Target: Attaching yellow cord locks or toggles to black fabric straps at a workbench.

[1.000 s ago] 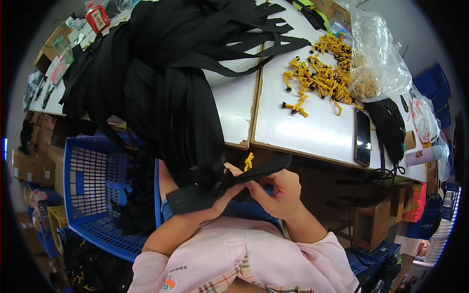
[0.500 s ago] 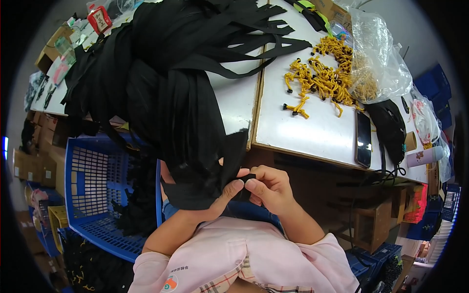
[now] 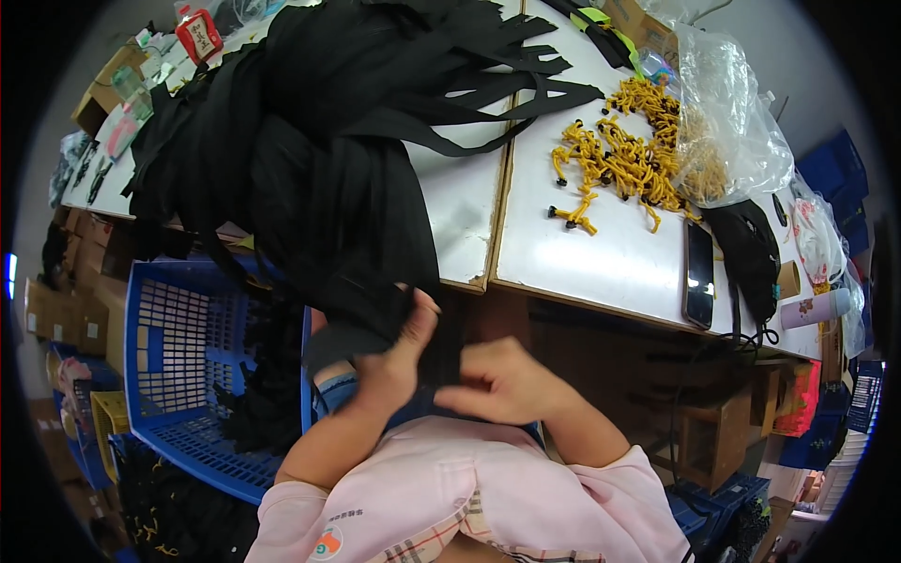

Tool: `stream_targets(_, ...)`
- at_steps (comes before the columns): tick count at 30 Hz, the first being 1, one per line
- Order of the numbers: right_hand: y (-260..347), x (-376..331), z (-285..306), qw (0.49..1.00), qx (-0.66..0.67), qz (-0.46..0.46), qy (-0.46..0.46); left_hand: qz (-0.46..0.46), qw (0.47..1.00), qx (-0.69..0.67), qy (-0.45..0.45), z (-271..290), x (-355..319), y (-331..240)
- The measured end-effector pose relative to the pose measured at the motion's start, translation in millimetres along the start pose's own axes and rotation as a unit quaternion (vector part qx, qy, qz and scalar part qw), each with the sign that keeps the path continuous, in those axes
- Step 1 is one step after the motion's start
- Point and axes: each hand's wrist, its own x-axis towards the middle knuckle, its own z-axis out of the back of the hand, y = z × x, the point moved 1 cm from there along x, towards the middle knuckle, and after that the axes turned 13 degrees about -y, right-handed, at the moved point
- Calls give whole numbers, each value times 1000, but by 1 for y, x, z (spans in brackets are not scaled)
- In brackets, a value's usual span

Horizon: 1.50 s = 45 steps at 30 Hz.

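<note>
A large bundle of flat black fabric strips (image 3: 310,141) drapes over the table's front edge and hangs down toward my lap. My left hand (image 3: 389,361), partly blurred, is closed around the lower part of the strips, its thumb lying along them. To its right is my right hand (image 3: 507,383), also smeared by motion. Its thumb and curled fingers are apart, and I see nothing between them. Dark material hangs in the gap between the two hands, too blurred to make out clearly.
A blue plastic basket (image 3: 221,460) with black pieces inside stands at my left. On the white table (image 3: 582,263) lie yellow cord pulls with black ends (image 3: 624,155), a clear plastic bag (image 3: 732,122), a phone (image 3: 698,272) and a black face mask (image 3: 746,249). A tumbler (image 3: 815,308) lies farther right.
My hands were together, pinching a strip end. Now they are apart: the left has moved left with the strips, the right has let go and dropped slightly lower.
</note>
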Motion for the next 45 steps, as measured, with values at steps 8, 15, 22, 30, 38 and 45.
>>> stream_targets(8,13,9,20,942,93,-86,-312,44,977,-5,208,-6,-9,5)
stream_targets(15,21,5,39,954,215,-10,-211,356,876,-215,244,10,1,4)
stream_targets(22,17,5,9,923,210,-96,-307,136,969,36,201,4,-4,8)
stream_targets(30,10,-1,7,946,133,-95,-279,77,986,36,141,-11,-12,12)
stream_targets(38,-1,-6,10,966,31,-26,-256,21,985,59,159,-12,-9,3)
stream_targets(45,-5,-8,4,929,221,-152,-254,-347,929,108,71,-15,-8,7)
